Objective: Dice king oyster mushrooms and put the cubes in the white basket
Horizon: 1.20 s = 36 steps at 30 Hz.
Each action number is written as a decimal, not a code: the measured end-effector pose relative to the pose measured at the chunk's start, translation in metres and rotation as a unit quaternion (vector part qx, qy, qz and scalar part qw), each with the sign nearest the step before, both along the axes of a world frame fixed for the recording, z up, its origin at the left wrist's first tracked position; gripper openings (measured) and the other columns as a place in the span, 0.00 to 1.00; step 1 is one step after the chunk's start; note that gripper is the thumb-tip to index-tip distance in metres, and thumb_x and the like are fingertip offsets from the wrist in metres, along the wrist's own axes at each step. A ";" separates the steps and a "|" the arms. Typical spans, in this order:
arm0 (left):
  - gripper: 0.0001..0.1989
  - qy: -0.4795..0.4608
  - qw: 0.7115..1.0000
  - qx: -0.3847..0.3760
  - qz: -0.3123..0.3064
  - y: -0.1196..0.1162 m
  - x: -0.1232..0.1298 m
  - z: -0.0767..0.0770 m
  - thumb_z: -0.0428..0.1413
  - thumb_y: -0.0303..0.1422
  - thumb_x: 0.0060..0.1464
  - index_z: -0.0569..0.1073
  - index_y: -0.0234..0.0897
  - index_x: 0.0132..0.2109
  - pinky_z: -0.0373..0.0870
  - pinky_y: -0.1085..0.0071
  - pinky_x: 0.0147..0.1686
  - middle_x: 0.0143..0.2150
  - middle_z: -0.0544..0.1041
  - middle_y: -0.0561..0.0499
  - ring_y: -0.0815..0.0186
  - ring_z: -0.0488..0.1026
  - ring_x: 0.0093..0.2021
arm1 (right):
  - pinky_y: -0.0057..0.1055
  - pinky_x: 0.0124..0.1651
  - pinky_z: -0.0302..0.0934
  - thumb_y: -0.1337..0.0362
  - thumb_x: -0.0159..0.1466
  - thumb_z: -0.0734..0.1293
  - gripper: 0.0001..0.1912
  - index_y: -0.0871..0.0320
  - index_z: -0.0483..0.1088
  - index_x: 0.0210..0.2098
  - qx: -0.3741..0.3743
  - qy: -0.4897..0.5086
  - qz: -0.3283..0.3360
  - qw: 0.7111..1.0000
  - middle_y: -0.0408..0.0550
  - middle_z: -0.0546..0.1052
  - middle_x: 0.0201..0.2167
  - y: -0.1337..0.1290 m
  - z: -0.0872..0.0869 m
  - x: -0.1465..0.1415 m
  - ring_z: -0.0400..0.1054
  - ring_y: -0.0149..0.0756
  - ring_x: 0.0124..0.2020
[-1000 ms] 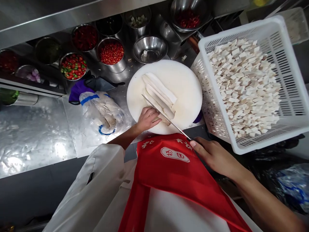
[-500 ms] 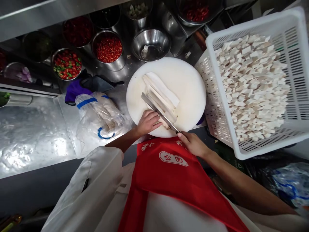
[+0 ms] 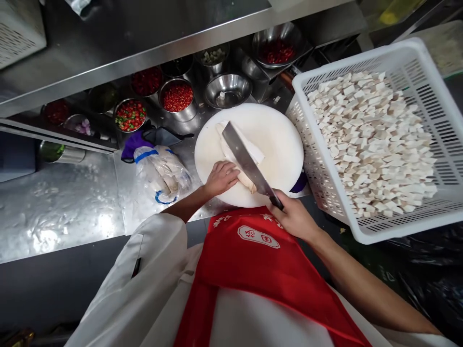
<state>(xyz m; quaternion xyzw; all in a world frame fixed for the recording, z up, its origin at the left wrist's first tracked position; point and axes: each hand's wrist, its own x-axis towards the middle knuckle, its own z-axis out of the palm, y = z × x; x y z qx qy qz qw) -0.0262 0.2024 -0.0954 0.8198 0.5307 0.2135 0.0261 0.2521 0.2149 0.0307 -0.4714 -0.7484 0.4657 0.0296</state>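
A round white cutting board (image 3: 282,140) lies on the steel counter in front of me. On it is a long pale mushroom-like piece (image 3: 253,150), partly hidden behind the broad blade of a knife (image 3: 248,161). My right hand (image 3: 294,214) is closed round the knife's black handle at the board's near edge. The blade points away and to the left, its flat side showing. My left hand (image 3: 221,178) presses with bent fingers on a pale piece (image 3: 246,182) just left of the blade.
At the right stands a white slotted basket (image 3: 352,226) with several pale cut chunks. A plastic bag (image 3: 162,176) lies left of the board. Behind are a steel bowl (image 3: 228,91) and containers of chopped red chillies (image 3: 177,98). A steel shelf edge (image 3: 144,58) crosses above.
The knife has lifted and tilted, so more of its flat side shows over the pieces. My left hand stays on the food. The view has shifted, showing more of the shelf.
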 end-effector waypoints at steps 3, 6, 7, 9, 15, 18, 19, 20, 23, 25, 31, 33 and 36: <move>0.12 0.049 0.997 -0.024 -0.050 0.022 -0.004 0.016 0.59 0.39 0.61 0.76 0.41 0.49 0.63 0.49 0.62 0.60 0.72 0.41 0.51 0.65 0.64 | 0.29 0.27 0.61 0.54 0.66 0.62 0.19 0.55 0.70 0.54 -0.011 0.020 -0.073 0.997 0.42 0.76 0.27 -0.004 0.010 0.022 0.66 0.35 0.22; 0.18 0.095 0.989 -0.041 -0.104 0.040 -0.007 0.031 0.61 0.39 0.59 0.74 0.41 0.55 0.56 0.48 0.67 0.68 0.65 0.41 0.50 0.59 0.70 | 0.29 0.25 0.61 0.52 0.66 0.64 0.20 0.55 0.71 0.52 -0.023 0.044 -0.148 0.988 0.43 0.76 0.27 -0.014 0.012 0.045 0.66 0.35 0.22; 0.22 0.111 0.986 -0.045 -0.119 0.044 -0.006 0.034 0.61 0.39 0.58 0.72 0.40 0.58 0.55 0.47 0.68 0.70 0.62 0.40 0.49 0.57 0.71 | 0.29 0.25 0.61 0.51 0.65 0.65 0.20 0.55 0.71 0.52 -0.024 0.049 -0.171 0.984 0.43 0.76 0.27 -0.019 0.010 0.053 0.66 0.35 0.22; 0.30 0.144 0.979 -0.051 -0.138 0.048 -0.005 0.038 0.61 0.39 0.58 0.65 0.38 0.65 0.53 0.47 0.69 0.72 0.58 0.40 0.49 0.55 0.72 | 0.30 0.23 0.60 0.50 0.64 0.67 0.20 0.55 0.71 0.51 -0.026 0.054 -0.211 0.976 0.42 0.75 0.24 -0.030 0.005 0.066 0.64 0.34 0.20; 0.25 0.195 0.970 -0.080 -0.118 0.045 0.013 0.043 0.55 0.31 0.60 0.66 0.33 0.64 0.58 0.54 0.64 0.61 0.72 0.40 0.51 0.67 0.62 | 0.29 0.18 0.54 0.48 0.63 0.67 0.22 0.55 0.71 0.50 -0.056 0.047 -0.267 0.961 0.37 0.70 0.18 -0.058 -0.012 0.089 0.59 0.32 0.16; 0.16 0.222 0.958 -0.120 -0.139 0.045 0.013 0.055 0.54 0.27 0.56 0.72 0.32 0.52 0.64 0.58 0.54 0.50 0.76 0.41 0.55 0.73 0.49 | 0.28 0.16 0.51 0.47 0.63 0.67 0.24 0.56 0.70 0.51 -0.060 0.031 -0.244 0.967 0.36 0.69 0.18 -0.057 -0.011 0.089 0.57 0.31 0.13; 0.15 0.227 0.952 -0.141 -0.147 0.046 0.009 0.060 0.56 0.26 0.54 0.73 0.32 0.50 0.66 0.60 0.51 0.48 0.76 0.42 0.56 0.73 0.47 | 0.28 0.17 0.52 0.47 0.63 0.67 0.24 0.56 0.70 0.52 -0.057 0.025 -0.226 0.972 0.36 0.69 0.18 -0.054 -0.009 0.088 0.58 0.31 0.14; 0.15 0.225 0.947 -0.168 -0.155 0.047 0.002 0.064 0.58 0.27 0.52 0.72 0.33 0.49 0.67 0.62 0.48 0.47 0.77 0.43 0.56 0.73 0.45 | 0.29 0.18 0.54 0.47 0.63 0.66 0.24 0.56 0.70 0.52 -0.052 0.020 -0.201 0.978 0.37 0.70 0.18 -0.050 -0.006 0.086 0.59 0.31 0.14; 0.21 0.195 0.925 -0.270 -0.184 0.052 -0.026 0.068 0.64 0.33 0.46 0.72 0.37 0.49 0.68 0.66 0.43 0.44 0.77 0.48 0.59 0.74 0.40 | 0.30 0.21 0.58 0.49 0.65 0.64 0.21 0.55 0.71 0.51 -0.037 0.006 -0.104 0.994 0.38 0.72 0.21 -0.035 0.001 0.075 0.62 0.32 0.16; 0.26 0.175 0.916 -0.309 -0.188 0.056 -0.044 0.061 0.66 0.38 0.45 0.72 0.39 0.51 0.69 0.66 0.43 0.44 0.78 0.50 0.60 0.74 0.39 | 0.30 0.23 0.59 0.51 0.66 0.63 0.19 0.55 0.71 0.50 -0.025 -0.002 -0.046 0.999 0.39 0.72 0.21 -0.024 -0.001 0.065 0.63 0.33 0.17; 0.38 0.142 0.949 -0.253 -0.123 0.041 -0.062 0.034 0.68 0.41 0.45 0.67 0.38 0.62 0.63 0.60 0.58 0.60 0.73 0.43 0.53 0.70 0.57 | 0.33 0.37 0.65 0.59 0.66 0.61 0.18 0.55 0.70 0.54 0.011 -0.013 0.063 0.998 0.48 0.81 0.33 0.000 -0.027 0.036 0.75 0.42 0.33; 0.33 0.137 0.957 -0.235 -0.106 0.034 -0.057 0.033 0.65 0.35 0.49 0.68 0.41 0.62 0.62 0.60 0.58 0.62 0.72 0.44 0.53 0.69 0.58 | 0.33 0.38 0.65 0.60 0.66 0.61 0.18 0.55 0.70 0.54 0.018 -0.026 0.083 0.996 0.49 0.81 0.36 0.008 -0.034 0.033 0.76 0.44 0.37; 0.27 0.133 0.956 -0.236 -0.113 0.037 -0.040 0.034 0.60 0.29 0.53 0.70 0.42 0.61 0.61 0.60 0.56 0.59 0.74 0.44 0.53 0.70 0.55 | 0.34 0.38 0.64 0.59 0.67 0.60 0.21 0.56 0.68 0.57 0.022 -0.066 0.085 0.994 0.51 0.82 0.37 0.023 -0.037 0.033 0.77 0.47 0.39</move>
